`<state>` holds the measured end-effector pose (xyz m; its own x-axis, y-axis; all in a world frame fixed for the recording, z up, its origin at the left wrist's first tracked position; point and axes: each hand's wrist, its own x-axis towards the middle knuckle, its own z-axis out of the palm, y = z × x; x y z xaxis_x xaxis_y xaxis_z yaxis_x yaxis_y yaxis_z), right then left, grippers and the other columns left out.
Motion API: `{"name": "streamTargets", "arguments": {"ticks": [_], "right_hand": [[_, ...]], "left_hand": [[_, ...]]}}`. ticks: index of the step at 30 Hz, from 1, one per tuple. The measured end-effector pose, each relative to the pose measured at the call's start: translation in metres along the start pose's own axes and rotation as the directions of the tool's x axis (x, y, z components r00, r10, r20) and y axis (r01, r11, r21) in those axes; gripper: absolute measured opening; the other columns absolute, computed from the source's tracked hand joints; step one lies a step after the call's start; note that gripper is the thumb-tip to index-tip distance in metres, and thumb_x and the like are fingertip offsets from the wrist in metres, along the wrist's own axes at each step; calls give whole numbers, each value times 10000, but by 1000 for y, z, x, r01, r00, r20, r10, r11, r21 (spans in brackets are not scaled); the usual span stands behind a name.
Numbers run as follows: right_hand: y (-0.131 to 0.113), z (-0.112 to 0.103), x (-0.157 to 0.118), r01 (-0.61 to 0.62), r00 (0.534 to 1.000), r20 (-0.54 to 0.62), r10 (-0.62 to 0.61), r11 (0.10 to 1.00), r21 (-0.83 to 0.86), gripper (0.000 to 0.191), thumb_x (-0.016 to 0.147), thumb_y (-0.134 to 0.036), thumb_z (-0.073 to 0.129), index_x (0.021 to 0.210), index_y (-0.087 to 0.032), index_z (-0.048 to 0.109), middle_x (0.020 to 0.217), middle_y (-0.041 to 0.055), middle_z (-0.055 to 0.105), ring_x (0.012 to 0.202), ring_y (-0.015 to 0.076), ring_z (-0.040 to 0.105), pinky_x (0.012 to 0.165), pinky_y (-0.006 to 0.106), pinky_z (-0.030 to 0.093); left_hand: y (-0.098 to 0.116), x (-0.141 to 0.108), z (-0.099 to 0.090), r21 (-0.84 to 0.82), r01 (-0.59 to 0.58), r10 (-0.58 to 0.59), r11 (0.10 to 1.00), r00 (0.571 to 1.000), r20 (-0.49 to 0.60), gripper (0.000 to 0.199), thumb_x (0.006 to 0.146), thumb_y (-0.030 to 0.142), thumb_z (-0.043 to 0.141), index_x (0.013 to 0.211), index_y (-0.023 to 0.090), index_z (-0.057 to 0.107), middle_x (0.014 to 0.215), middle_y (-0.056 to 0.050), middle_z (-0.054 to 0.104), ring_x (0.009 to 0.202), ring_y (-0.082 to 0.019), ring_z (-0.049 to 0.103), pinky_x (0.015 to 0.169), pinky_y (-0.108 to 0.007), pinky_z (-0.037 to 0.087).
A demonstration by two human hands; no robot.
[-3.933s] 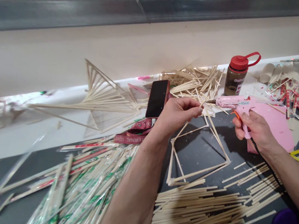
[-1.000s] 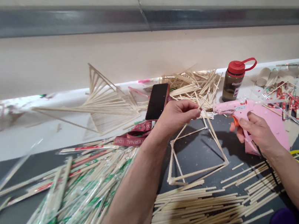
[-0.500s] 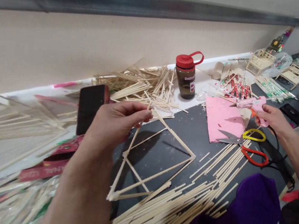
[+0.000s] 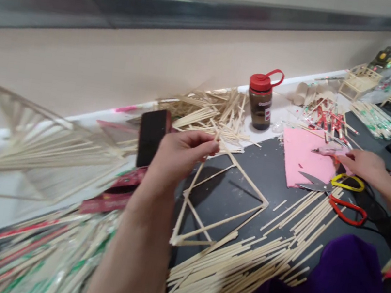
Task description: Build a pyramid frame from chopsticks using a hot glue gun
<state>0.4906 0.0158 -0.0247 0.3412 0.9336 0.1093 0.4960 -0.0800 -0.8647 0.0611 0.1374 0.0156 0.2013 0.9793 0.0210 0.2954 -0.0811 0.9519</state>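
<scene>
My left hand (image 4: 189, 155) pinches the upper corner of a square frame of thin wooden sticks (image 4: 223, 222), which is tilted over the dark table. On the right, my right hand (image 4: 365, 164) is wrapped round a pink glue gun (image 4: 331, 150), its tip pointing left above a pink sheet (image 4: 299, 154). Scissors (image 4: 347, 213) with yellow and red handles lie just below the glue gun, their blades over the sheet's lower edge. Many loose sticks (image 4: 259, 261) are spread in front of the frame.
A red-lidded bottle (image 4: 260, 108) stands near the wall. A phone (image 4: 151, 137) leans left of my left hand. A fan-like stick structure (image 4: 51, 149) is at the left, above wrapped sticks (image 4: 54, 253). Small wooden models (image 4: 361, 82) stand at the back right.
The view has shifted left, so most things appear further right. My right hand has lowered the glue gun toward the pink sheet. My left hand still holds the stick frame.
</scene>
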Motion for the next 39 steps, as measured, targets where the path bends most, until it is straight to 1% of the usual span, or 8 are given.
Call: {"name": "streamTargets", "arguments": {"ticks": [1, 3, 6, 13, 18, 22, 26, 39], "right_hand": [[-12, 3, -1, 41, 998, -50, -45, 997, -69, 460, 584, -231, 974, 532, -247, 517, 429, -93, 269, 411, 43, 108, 426, 256, -49], [-39, 16, -1, 230, 951, -102, -290, 891, -392, 303, 698, -256, 912, 603, -250, 624, 545, 1, 460, 461, 87, 272, 469, 289, 43], [-85, 62, 12, 440, 898, 188, -398, 809, -390, 159, 880, -254, 707, 726, -266, 749, 738, 57, 703, 662, 186, 569, 571, 311, 319], [-156, 208, 76, 421, 808, 524, -270, 886, -192, 145, 786, -134, 629, 695, -145, 742, 579, 0, 642, 571, 112, 603, 605, 249, 396], [-167, 261, 91, 416, 823, 556, -112, 786, -457, 186, 804, -240, 663, 661, -140, 727, 500, 36, 585, 577, 157, 573, 571, 275, 379], [-157, 281, 94, 444, 837, 525, -154, 752, -488, 236, 821, -347, 684, 765, -134, 770, 631, 83, 665, 700, 211, 636, 620, 295, 413], [-153, 288, 93, 523, 803, 540, -254, 735, -431, 140, 787, -208, 656, 741, -137, 768, 692, 74, 687, 748, 205, 649, 643, 279, 413], [-149, 252, 56, 386, 767, 545, -338, 922, 28, 50, 800, -158, 598, 767, -164, 636, 620, -30, 633, 570, 111, 588, 598, 232, 376]], "left_hand": [[-2, 1, 0, -1, -6, 6, 1000, 1000, -3, 108, 617, 290, 773, 651, 197, 730, 581, 34, 649, 547, -93, 491, 537, -216, 385], [-5, 3, 0, -9, -19, 19, 1000, 1000, 3, 117, 624, 296, 755, 663, 189, 727, 590, 24, 655, 534, -93, 500, 513, -213, 386], [-7, 3, 1, 1, -38, 38, 999, 999, 12, 122, 629, 293, 749, 681, 186, 725, 607, 20, 659, 537, -93, 518, 504, -204, 397], [-4, -1, -2, 30, -65, 65, 997, 998, 19, 122, 660, 301, 749, 689, 184, 729, 611, 18, 656, 522, -92, 504, 499, -210, 420], [-4, -2, -3, 22, -80, 80, 997, 997, 15, 107, 677, 292, 730, 690, 186, 727, 618, 17, 649, 529, -89, 502, 510, -210, 414], [-3, -3, -3, 16, -80, 80, 997, 997, 6, 103, 682, 282, 711, 687, 179, 722, 599, 17, 629, 519, -88, 484, 508, -213, 410], [-3, -2, -2, -5, -80, 80, 997, 997, 11, 107, 669, 265, 720, 694, 162, 727, 602, 12, 638, 519, -84, 479, 506, -209, 401], [0, -4, -9, 30, -89, 88, 996, 996, 17, 74, 711, 233, 741, 724, 160, 744, 634, 14, 648, 585, -103, 542, 577, -231, 426]]}}
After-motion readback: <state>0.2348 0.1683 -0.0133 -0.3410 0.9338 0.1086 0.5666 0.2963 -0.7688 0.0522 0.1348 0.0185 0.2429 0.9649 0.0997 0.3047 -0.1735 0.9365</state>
